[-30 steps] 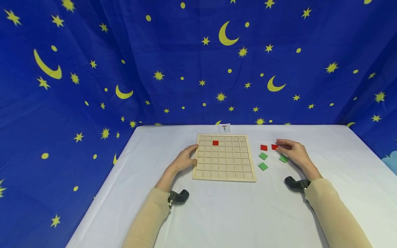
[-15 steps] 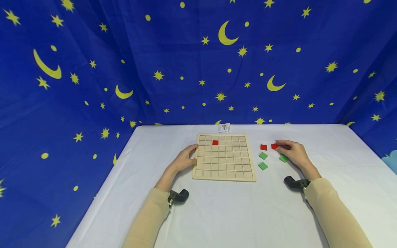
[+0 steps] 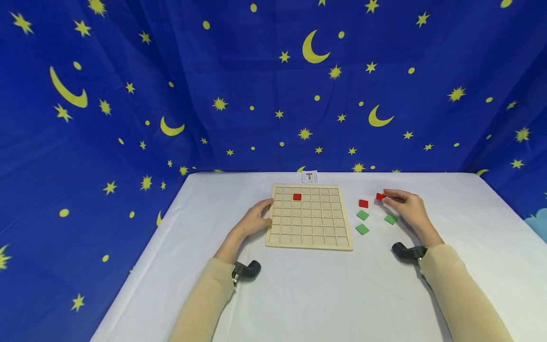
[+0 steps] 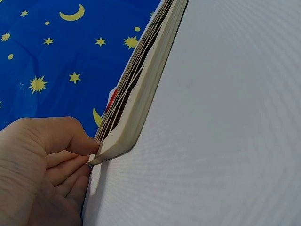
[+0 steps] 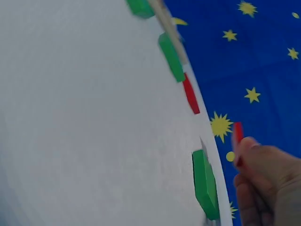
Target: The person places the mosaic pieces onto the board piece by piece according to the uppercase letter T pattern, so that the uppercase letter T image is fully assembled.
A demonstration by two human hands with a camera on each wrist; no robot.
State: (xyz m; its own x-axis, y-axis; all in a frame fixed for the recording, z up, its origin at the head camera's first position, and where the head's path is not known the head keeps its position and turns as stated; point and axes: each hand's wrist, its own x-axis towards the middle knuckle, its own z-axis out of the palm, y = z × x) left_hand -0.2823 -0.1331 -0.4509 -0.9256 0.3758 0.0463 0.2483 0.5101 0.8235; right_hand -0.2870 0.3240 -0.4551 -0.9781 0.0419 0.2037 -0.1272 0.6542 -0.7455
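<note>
A square wooden grid board lies on the white table, with one red tile in a cell of its upper part. My left hand holds the board's left edge; in the left wrist view the thumb bends onto the rim and the other fingers lie below it. My right hand pinches a red square tile between thumb and fingertips, tilted and lifted off the table. That tile shows edge-on in the right wrist view. Near this hand lies a green tile.
Right of the board lie another red tile and two green tiles, an upper one and a lower one. A small printed pattern card stands behind the board. A blue star-and-moon curtain borders the table.
My right hand has raised the red tile from its place on the table, moving it slightly away from me. The left hand and the board have stayed put.
</note>
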